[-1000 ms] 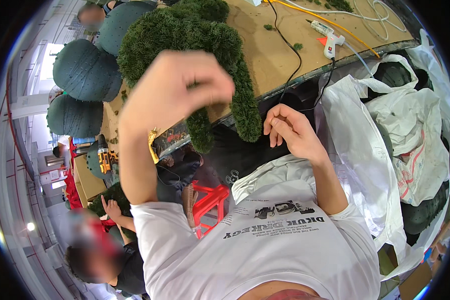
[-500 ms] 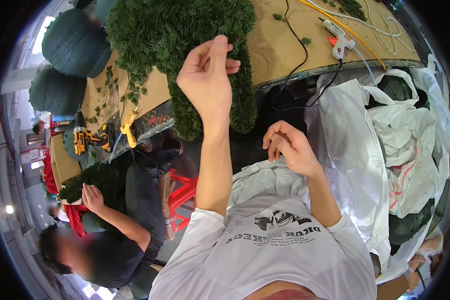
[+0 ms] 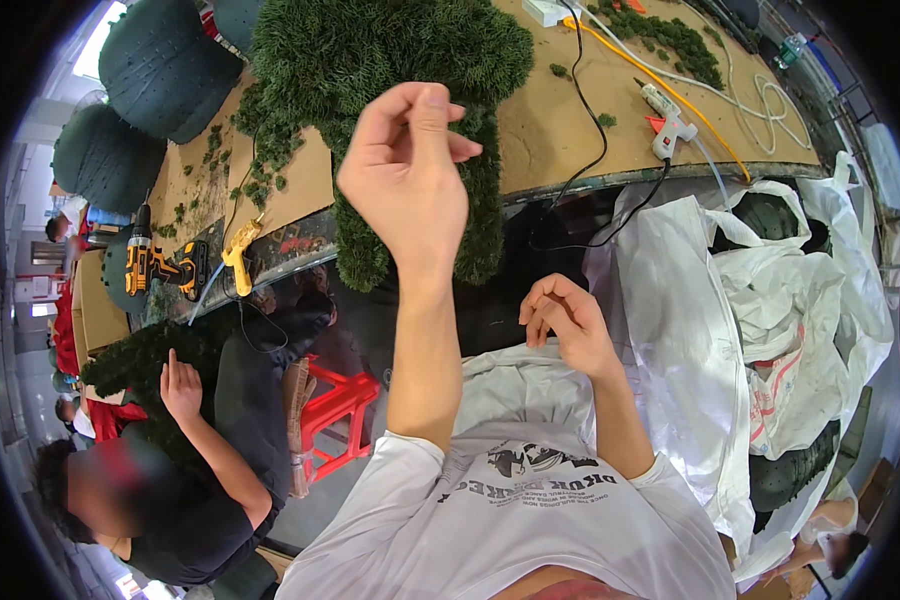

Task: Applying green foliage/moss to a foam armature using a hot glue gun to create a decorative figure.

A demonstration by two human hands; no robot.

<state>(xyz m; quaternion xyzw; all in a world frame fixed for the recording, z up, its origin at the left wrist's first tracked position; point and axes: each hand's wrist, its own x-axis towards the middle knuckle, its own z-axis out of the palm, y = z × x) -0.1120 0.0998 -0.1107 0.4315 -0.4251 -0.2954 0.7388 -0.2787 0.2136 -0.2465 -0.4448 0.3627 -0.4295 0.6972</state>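
My left hand (image 3: 410, 180) is raised in front of a bushy green artificial foliage piece (image 3: 390, 45), which lies at the table's edge with two parts hanging over it. Its thumb and curled forefinger come together at the tips; whether something small is between them I cannot make out. Lower and to the right, my right hand (image 3: 570, 325) hovers above my lap, next to a white sack (image 3: 680, 300). The fingers there are bent in towards the thumb, and anything they pinch is too small to name.
A white glue gun (image 3: 667, 130) with cables lies on the cardboard-covered table (image 3: 560, 150). At left are a yellow glue gun (image 3: 238, 258), a cordless drill (image 3: 150, 262) and dark green domes (image 3: 165, 70). A co-worker (image 3: 190, 500) sits at lower left, near a red stool (image 3: 335, 415).
The view has shifted, so the table and sack sit differently in it. Both my hands keep nearly the same pose. The co-worker's raised hand has changed its finger pose.
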